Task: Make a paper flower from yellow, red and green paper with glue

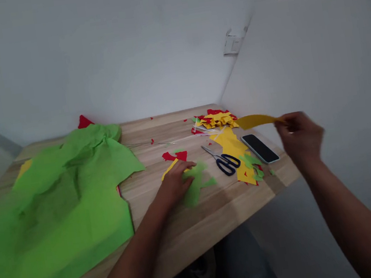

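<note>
Right hand [300, 138] pinches one end of a flat yellow strip [254, 121], held up, its free end toward the left hand [176, 182]. Left, fingers bent, at blurred thin light-green scrap [196, 186]; can't tell if gripping. Black-handled metal scissors [221, 157] between hands.

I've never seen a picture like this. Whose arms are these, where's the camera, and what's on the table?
There's no machine arm here: these are a person's bare hands, seen from a camera worn on their head, looking forward and down. The right hand holds up a yellow strip. The left hand is at a blurred light-green piece; its grip is unclear. On the wooden table lie a large green sheet, scissors, a phone and a pile of colored scraps.
</note>
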A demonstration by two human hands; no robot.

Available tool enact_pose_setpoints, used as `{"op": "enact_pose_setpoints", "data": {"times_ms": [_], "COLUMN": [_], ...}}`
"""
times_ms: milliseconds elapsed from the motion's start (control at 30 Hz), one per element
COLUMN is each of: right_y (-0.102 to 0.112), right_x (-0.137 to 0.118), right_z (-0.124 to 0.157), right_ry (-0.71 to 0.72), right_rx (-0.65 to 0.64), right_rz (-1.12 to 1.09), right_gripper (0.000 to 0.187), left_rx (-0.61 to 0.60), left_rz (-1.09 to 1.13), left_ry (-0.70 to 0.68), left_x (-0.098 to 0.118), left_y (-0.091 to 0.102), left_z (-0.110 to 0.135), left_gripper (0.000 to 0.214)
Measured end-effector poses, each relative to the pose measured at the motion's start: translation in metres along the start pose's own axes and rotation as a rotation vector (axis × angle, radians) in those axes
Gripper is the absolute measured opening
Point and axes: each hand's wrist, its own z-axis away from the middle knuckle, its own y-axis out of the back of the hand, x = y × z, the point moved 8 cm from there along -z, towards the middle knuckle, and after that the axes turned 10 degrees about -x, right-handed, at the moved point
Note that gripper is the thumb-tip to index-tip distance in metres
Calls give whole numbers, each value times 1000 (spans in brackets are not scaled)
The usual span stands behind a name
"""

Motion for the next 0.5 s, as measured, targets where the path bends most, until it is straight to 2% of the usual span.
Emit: {"op": "enact_pose_setpoints", "data": {"times_ms": [100, 167, 233, 267, 300, 367, 400, 500], "right_y": [-63, -84, -89, -91, -97, -115, -123, -141], "right_x": [-5, -17, -43, -61, -79, -118, -138, -174], "right_z": [-4, 4, 16, 24, 32, 53, 60, 70], "right_ry": [10, 18, 54, 92, 110, 127, 170, 299], "right_rx": [-365, -461, -476, -503, -582, -830, -922, -1079], "right_rz": [212, 254, 209, 95, -91, -424, -512, -566], "right_gripper": [18, 27, 49, 56, 63, 74, 73, 42], "left_rx": [85, 115, 122, 124, 122, 118, 112, 108], "left_rz": [79, 126, 160, 172, 184, 201, 206, 190], "left_ry": [-14, -34, -56, -65, -70, -74, -73, -67], "left_x": [-6, -7, -5, -3, -1, 2, 4, 5], "left_y": [6, 9, 10, 10, 9, 7, 6, 10], "left_z": [-1, -1, -2, -1, -1, 1, 1, 3], "left_gripper": [45, 49, 55, 58, 62, 68, 71, 78]}}
